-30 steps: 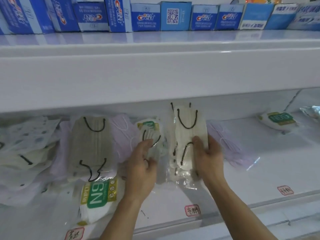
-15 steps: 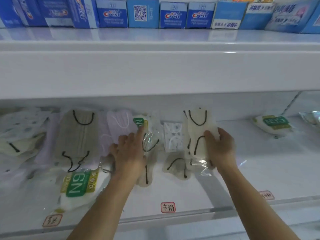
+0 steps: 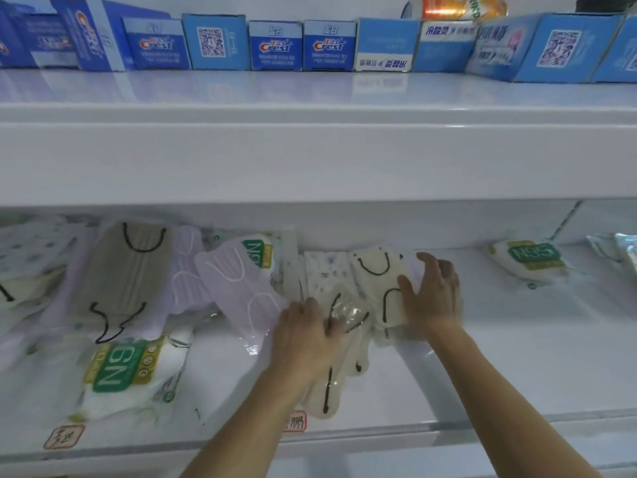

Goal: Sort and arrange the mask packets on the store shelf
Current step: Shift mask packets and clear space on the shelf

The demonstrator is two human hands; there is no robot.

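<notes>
Cream mask packet (image 3: 379, 284) with black ear loops lies near the middle of the lower shelf (image 3: 517, 357), gripped at its right edge by the right hand (image 3: 432, 298). Left hand (image 3: 306, 336) presses nearly flat on a clear-wrapped packet (image 3: 344, 326) just beside it; a lilac mask packet (image 3: 238, 288) lies to the left.

White upper shelf (image 3: 310, 94) bearing blue toothpaste boxes (image 3: 275, 46)

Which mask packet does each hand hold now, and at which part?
The right hand grips the cream mask packet by its right edge. The left hand rests flat on the clear packet, gripping nothing.
</notes>
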